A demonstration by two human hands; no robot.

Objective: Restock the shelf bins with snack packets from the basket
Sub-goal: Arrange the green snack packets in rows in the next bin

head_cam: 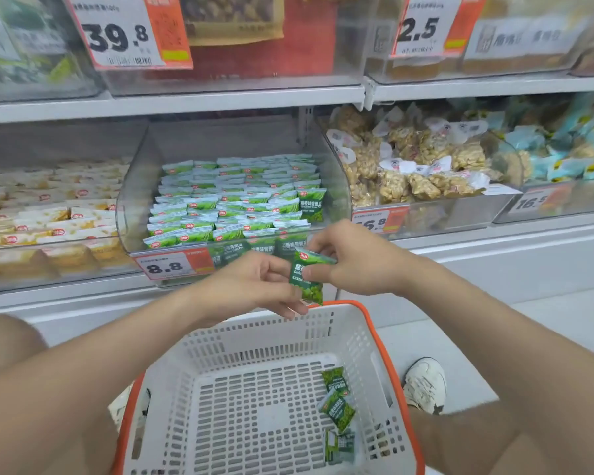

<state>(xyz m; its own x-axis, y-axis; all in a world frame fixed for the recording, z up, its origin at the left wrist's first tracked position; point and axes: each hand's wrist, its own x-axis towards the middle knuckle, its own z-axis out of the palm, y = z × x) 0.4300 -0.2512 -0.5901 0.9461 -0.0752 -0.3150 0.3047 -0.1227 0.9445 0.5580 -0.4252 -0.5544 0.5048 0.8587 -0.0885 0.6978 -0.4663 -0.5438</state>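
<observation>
lifting judged done: a packet (309,281) is pinched by left hand (254,286) and right hand (354,265); next it should be set in the bin (132,204) at 12 o'clock.

Retail shop, snack aisle. White tiered shelving (220,97) carries clear plastic bins (133,200) heaped with small wrapped goods: green pea packets (234,207) in middle bin, yellow-white packets (48,214) at left, bagged pale snacks (408,159) at right. Orange-and-white price tags (124,36) on bin fronts read 39.8, 2.5, 8.8, 16.5. Perforated white shopping basket (220,341), orange rim, stands on pale floor (563,320) below shelves.
</observation>
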